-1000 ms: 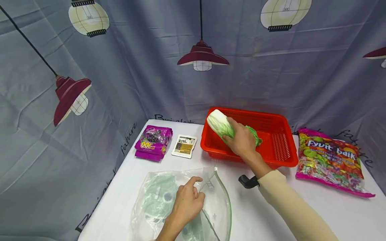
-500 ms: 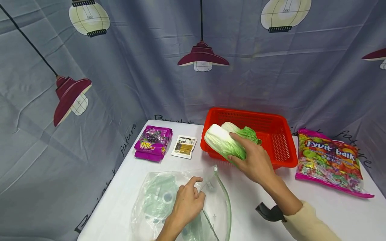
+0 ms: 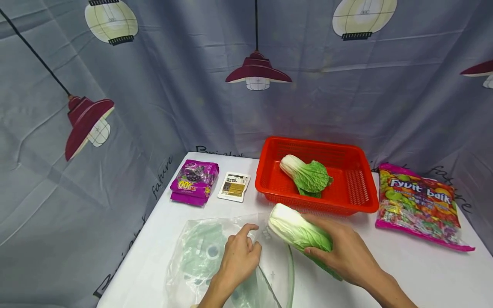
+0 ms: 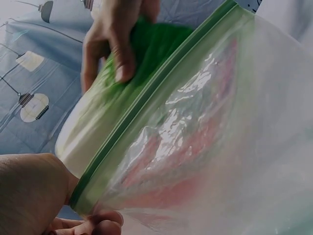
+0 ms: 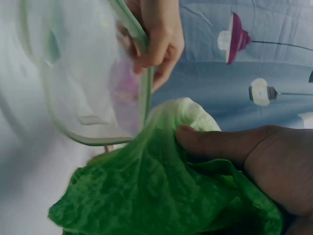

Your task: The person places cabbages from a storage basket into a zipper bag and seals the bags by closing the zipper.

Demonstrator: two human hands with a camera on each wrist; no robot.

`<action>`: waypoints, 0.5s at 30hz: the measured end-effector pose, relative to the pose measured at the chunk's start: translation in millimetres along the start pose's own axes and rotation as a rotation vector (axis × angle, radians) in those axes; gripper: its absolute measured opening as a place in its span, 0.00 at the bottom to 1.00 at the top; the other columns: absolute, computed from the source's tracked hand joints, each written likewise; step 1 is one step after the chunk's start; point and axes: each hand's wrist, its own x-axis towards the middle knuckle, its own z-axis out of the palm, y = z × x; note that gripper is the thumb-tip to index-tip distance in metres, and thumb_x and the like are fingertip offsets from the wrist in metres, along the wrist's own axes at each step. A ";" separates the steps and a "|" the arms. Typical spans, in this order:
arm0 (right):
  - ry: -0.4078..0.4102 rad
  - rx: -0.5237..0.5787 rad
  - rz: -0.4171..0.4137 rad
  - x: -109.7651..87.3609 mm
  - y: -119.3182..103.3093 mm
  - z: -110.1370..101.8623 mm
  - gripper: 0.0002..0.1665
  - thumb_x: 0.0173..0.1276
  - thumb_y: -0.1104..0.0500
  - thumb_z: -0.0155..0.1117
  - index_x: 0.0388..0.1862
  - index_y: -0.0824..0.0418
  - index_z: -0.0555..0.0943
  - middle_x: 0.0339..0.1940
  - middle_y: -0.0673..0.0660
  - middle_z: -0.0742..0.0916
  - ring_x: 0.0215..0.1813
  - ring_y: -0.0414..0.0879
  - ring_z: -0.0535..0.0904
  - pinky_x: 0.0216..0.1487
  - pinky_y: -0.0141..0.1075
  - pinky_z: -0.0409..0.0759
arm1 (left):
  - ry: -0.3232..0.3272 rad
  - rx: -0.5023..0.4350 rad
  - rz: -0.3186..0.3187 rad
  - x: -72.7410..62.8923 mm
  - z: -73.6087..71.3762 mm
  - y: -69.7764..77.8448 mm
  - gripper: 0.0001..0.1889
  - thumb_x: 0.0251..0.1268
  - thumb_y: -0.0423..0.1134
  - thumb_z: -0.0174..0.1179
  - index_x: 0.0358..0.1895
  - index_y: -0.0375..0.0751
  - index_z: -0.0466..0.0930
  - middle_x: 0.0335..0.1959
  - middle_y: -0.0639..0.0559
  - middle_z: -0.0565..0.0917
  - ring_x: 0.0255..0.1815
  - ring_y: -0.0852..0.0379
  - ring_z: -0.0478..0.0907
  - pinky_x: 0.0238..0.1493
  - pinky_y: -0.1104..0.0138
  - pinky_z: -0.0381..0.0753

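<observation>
Got the right hand (image 3: 343,250) wrapped round a long white-and-green head of Chinese cabbage (image 3: 298,231), thumb on one side, fingers curled over the other. Down now by the mouth of a big clear plastic zip bag with green edging (image 3: 206,239), after hovering over the front rim of a red perforated plastic basket (image 3: 358,186) half a second back. Overlapping the bag's corner from the head view, but can't tell if actually touching. White base pointing bagward, leafy end trailing away.

No real movement from the left hand (image 3: 239,256): still pinching the green edge, index sticking out. Looks gaping at the mouth in the right wrist view. So, probably done with lifting out, but nothing bagged yet from this grab.

Further out on the white bench (image 3: 319,291), in full sight inside the basket now: a second leafy cabbage (image 3: 310,175). Left of that, a flat white pouch with a printed label (image 3: 234,187), then a shiny purple packet (image 3: 195,182). Over right, a large multicoloured pink-edged candy bag (image 3: 421,209), same spot as before.
</observation>
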 end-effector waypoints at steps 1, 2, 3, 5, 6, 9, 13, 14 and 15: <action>-0.015 -0.002 0.006 -5.4 1.2 -0.2 0.45 0.45 0.50 0.83 0.65 0.44 0.77 0.55 0.44 0.84 0.51 0.44 0.81 0.49 0.51 0.78 | 0.000 -0.003 0.003 0.0 0.3 -0.1 0.19 0.56 0.32 0.57 0.54 0.42 0.81 0.08 0.65 0.63 0.16 0.63 0.63 0.20 0.69 0.65; -0.031 -0.001 0.011 -10.1 2.3 -0.5 0.45 0.44 0.49 0.83 0.65 0.43 0.78 0.55 0.42 0.84 0.51 0.42 0.81 0.50 0.51 0.78 | 0.001 -0.005 0.006 0.0 0.5 -0.1 0.19 0.57 0.32 0.57 0.54 0.42 0.81 0.08 0.65 0.62 0.15 0.64 0.63 0.19 0.69 0.65; -0.048 -0.003 0.016 -14.2 3.2 -0.3 0.45 0.44 0.49 0.84 0.64 0.41 0.78 0.55 0.40 0.84 0.51 0.41 0.80 0.50 0.50 0.79 | 0.003 -0.007 0.011 0.0 0.8 -0.3 0.19 0.57 0.31 0.57 0.53 0.42 0.81 0.08 0.65 0.62 0.14 0.64 0.62 0.18 0.70 0.65; -0.091 -0.006 0.022 -20.3 4.8 0.6 0.44 0.43 0.48 0.83 0.64 0.39 0.78 0.54 0.38 0.83 0.51 0.39 0.80 0.50 0.48 0.79 | 0.004 -0.012 0.017 -0.3 1.6 -0.4 0.19 0.57 0.31 0.57 0.53 0.41 0.81 0.07 0.65 0.61 0.12 0.65 0.61 0.17 0.70 0.65; -0.116 -0.005 0.021 -22.1 5.6 1.6 0.44 0.43 0.47 0.83 0.64 0.39 0.78 0.54 0.38 0.83 0.51 0.38 0.80 0.50 0.48 0.79 | 0.004 -0.015 0.020 -0.4 1.9 -0.4 0.18 0.57 0.31 0.57 0.53 0.41 0.81 0.07 0.65 0.61 0.11 0.66 0.60 0.17 0.70 0.64; -0.218 0.010 0.053 -23.0 5.8 5.3 0.43 0.43 0.44 0.82 0.63 0.39 0.78 0.54 0.38 0.83 0.52 0.39 0.79 0.52 0.49 0.79 | 0.006 -0.022 0.032 -0.8 3.4 0.5 0.18 0.58 0.31 0.57 0.53 0.40 0.81 0.07 0.66 0.61 0.11 0.66 0.60 0.16 0.70 0.64; -0.325 0.027 0.079 -18.5 1.8 13.4 0.43 0.43 0.42 0.82 0.63 0.40 0.78 0.53 0.39 0.83 0.51 0.40 0.79 0.52 0.52 0.78 | 0.001 -0.033 0.059 -2.3 4.0 2.6 0.17 0.60 0.31 0.57 0.54 0.39 0.80 0.08 0.66 0.62 0.11 0.67 0.59 0.15 0.70 0.64; -0.341 0.023 0.078 -17.5 0.5 15.7 0.43 0.43 0.41 0.82 0.62 0.40 0.79 0.53 0.39 0.83 0.51 0.40 0.79 0.52 0.52 0.79 | -0.001 -0.037 0.069 -3.0 4.1 3.4 0.17 0.60 0.31 0.56 0.54 0.39 0.80 0.08 0.65 0.62 0.11 0.67 0.59 0.15 0.70 0.64; -0.348 0.022 0.065 -16.4 -0.8 17.8 0.43 0.43 0.42 0.82 0.62 0.41 0.79 0.53 0.39 0.83 0.50 0.40 0.79 0.51 0.52 0.79 | -0.008 -0.043 0.078 -3.7 4.3 4.0 0.18 0.61 0.31 0.56 0.55 0.39 0.80 0.08 0.65 0.62 0.10 0.68 0.58 0.14 0.70 0.63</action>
